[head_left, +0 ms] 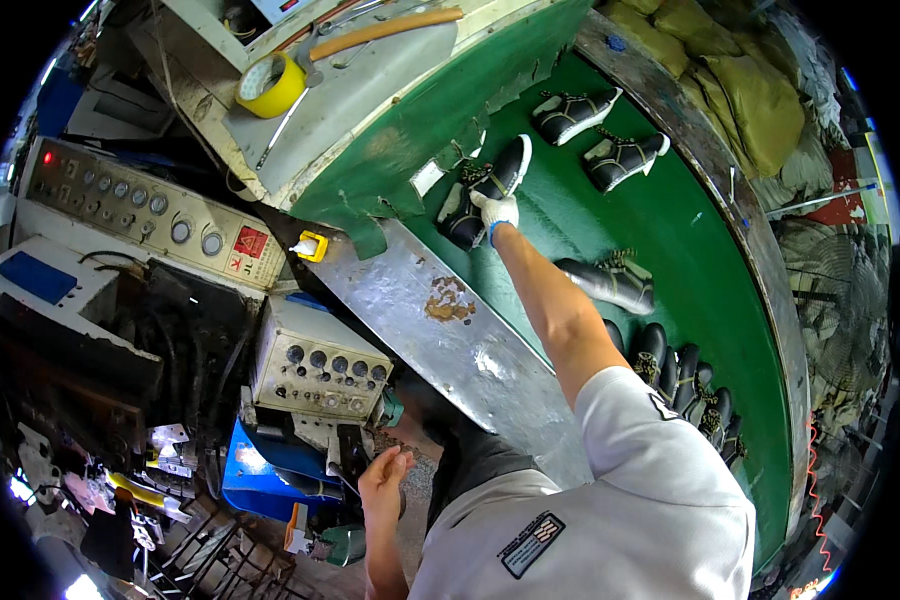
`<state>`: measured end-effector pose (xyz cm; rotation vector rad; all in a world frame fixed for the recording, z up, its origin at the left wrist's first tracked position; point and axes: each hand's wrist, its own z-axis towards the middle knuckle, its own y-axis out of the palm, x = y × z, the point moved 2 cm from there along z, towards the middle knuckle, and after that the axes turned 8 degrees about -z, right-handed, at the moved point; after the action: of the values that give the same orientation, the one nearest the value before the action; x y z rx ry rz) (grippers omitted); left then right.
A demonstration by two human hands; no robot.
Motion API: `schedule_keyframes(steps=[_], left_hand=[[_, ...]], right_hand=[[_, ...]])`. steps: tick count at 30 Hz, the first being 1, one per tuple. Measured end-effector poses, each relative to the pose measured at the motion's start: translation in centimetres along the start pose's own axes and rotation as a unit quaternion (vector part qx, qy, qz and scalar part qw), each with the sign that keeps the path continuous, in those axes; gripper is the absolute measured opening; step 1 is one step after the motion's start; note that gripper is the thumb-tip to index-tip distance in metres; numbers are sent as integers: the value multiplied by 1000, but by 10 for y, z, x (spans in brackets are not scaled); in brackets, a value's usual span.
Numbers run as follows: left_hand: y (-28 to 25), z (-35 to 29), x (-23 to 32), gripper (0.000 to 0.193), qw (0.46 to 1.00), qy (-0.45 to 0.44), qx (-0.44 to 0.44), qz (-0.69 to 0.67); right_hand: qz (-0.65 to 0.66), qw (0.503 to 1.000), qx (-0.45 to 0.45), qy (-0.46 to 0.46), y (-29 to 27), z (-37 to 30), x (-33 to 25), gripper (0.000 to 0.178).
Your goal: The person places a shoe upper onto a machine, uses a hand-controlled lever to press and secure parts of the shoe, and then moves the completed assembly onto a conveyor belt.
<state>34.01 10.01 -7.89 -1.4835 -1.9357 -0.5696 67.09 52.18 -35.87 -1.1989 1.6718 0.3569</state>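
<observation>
Two black shoes meeting one gloved hand on the green belt

And the right hand (pixel 497 211) is reaching far out over the green belt (pixel 545 215), its white glove pressing up against the two black shoes (pixel 459 216) lying side by side at the belt's left edge. From where I'm standing, I can't tell whether those fingers are pinching a shoe or just resting on it. Back near the body, the bare left hand (pixel 381 484) is hanging off to the left with its fingers loosely bent; nothing is showing in it, and I can't see whether the tips are meeting.

Look right: another pair (pixel 573 116) is sitting at the far end, a lone shoe (pixel 618 284) is lying by the forearm, and a dark cluster of shoes (pixel 682 380) is crowding the near stretch. Over on the left, a bare metal ledge (pixel 400 280) is running alongside, a yellow tape roll (pixel 292 88) is resting on the far bench (pixel 370 70), and a control panel (pixel 120 222) is glowing with one red light.
</observation>
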Motion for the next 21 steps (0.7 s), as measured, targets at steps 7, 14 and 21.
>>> schedule_keyframes(steps=[7, 14, 21], left_hand=[[-42, -7, 22, 34, 994, 54, 96, -14], [-86, 30, 127, 51, 966, 237, 62, -85], [-212, -13, 122, 29, 937, 196, 114, -265]], right_hand=[[301, 849, -422, 99, -53, -172, -29, 50], [312, 742, -553, 215, -36, -429, -76, 62], [124, 753, -627, 153, 23, -585, -115, 47]])
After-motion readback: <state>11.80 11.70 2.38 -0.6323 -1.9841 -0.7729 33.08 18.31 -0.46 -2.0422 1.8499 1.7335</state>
